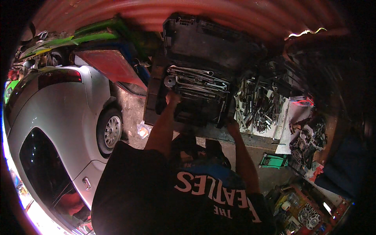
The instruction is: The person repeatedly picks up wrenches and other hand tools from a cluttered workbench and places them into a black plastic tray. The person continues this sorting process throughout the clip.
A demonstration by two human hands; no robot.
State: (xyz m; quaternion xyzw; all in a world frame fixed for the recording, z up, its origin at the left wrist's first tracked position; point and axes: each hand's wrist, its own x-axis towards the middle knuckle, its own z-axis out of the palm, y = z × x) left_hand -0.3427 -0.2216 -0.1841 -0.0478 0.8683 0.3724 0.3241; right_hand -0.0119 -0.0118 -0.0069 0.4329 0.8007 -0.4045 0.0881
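A black toolbox [154,92] stands open in front of me, its lid [213,41] tipped back. Several long wrenches [196,81] lie side by side in its far half. At the left end of these sits a round grey metal part [169,81]. Just nearer than that part, my left hand [172,98] reaches into the box with its fingers curled in. Whatever it may hold is hidden. My right hand [232,127] is at the box's near right corner; its fingers are lost in shadow.
Right of the box, many sockets and small tools [260,103] cover a pale sheet. Beyond them sits a greasy mechanical assembly [307,141]. A green frame-like item [274,160] lies lower down. A silver car [78,109] stands at left, near a red panel [111,64].
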